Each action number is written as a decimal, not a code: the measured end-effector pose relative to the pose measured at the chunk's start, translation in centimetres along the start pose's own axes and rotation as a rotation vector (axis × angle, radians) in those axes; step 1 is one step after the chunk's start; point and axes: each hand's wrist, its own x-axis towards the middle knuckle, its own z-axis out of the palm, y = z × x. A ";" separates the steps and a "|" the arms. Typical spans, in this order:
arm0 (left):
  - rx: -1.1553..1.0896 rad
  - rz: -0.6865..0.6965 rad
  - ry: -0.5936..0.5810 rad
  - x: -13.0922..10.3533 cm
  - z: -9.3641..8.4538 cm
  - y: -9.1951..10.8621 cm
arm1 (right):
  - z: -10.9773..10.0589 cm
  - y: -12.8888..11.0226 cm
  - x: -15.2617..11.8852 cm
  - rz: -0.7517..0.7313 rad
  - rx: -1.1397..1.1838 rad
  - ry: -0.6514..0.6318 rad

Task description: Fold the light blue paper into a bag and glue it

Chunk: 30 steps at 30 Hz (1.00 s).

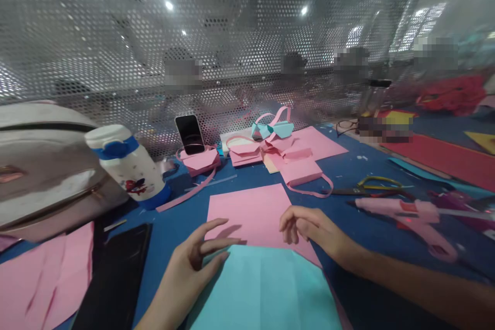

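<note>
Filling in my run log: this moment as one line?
left hand: at turquoise paper | right hand: loosely curled, over pink sheet | glue gun: on table

Lies flat on the blue tabletop (pixel 176 229) as a plain pink sheet (pixel 247 211), smooth, with straight far and side edges, slightly askew, partly covered at the near end. Overlaps it from the near side as turquoise paper (pixel 270 289), broad and pale, marked by faint lengthwise creases, slanting at the far right corner, running out of view at the bottom.
</note>
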 end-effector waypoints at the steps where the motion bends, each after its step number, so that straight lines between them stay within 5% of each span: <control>1: 0.011 0.016 -0.031 0.1 0.3 0.2 | 0.1 -0.1 0.1 0.022 -0.036 0.004; 6: 0.128 0.096 -0.098 0.1 2.6 1.8 | 0.9 -1.4 0.6 0.070 -0.217 -0.017; 11: 0.347 0.234 -0.097 -0.5 4.8 2.9 | 2.4 -2.2 -0.2 0.110 -0.100 -0.123; 18: 0.644 0.474 -0.209 -0.3 5.5 5.3 | 2.0 -1.2 0.0 0.102 0.103 -0.057; 21: 0.639 0.437 -0.218 -0.4 5.7 5.8 | 1.4 -1.4 0.1 0.116 0.070 -0.017; 26: 0.590 0.339 -0.055 0.3 5.8 5.2 | 1.1 -1.5 0.0 0.136 0.064 0.000; 30: 0.579 0.335 -0.119 1.1 5.5 5.5 | 1.1 -1.3 0.0 0.156 0.061 0.008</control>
